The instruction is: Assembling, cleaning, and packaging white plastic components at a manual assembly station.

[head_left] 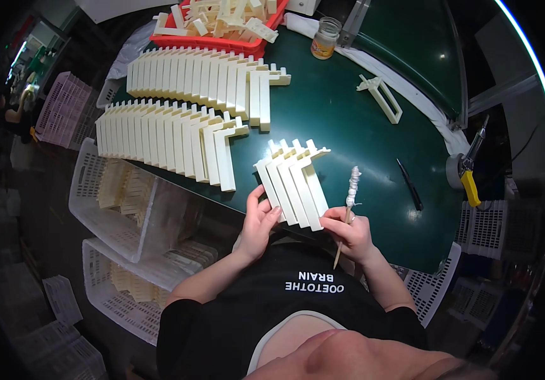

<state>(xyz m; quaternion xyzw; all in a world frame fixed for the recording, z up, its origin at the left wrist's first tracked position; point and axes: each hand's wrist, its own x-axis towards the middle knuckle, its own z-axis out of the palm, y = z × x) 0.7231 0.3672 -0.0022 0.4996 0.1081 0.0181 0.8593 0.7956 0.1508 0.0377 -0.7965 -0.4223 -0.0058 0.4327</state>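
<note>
A short row of several cream plastic L-shaped parts point(292, 190) sits at the table's front edge, between my hands. My left hand point(261, 221) is closed on the row's left side, thumb on the near end and fingers along the outer part. At the near right corner, my right hand point(351, 235) pinches the last part between thumb and fingertip. That same hand also holds a thin wooden stick point(340, 247), its upper end wrapped in lumpy white material point(353, 185).
Two long rows of like parts, a far row point(190, 76) and a nearer row point(158, 136), stand at left. Behind them is a red basket point(221, 44) of loose pieces. A glass jar point(326, 39), a single frame-shaped part point(383, 101), a black pen point(410, 185) and yellow-handled cutters point(470, 183) lie rightward. White crates point(104, 209) flank the table.
</note>
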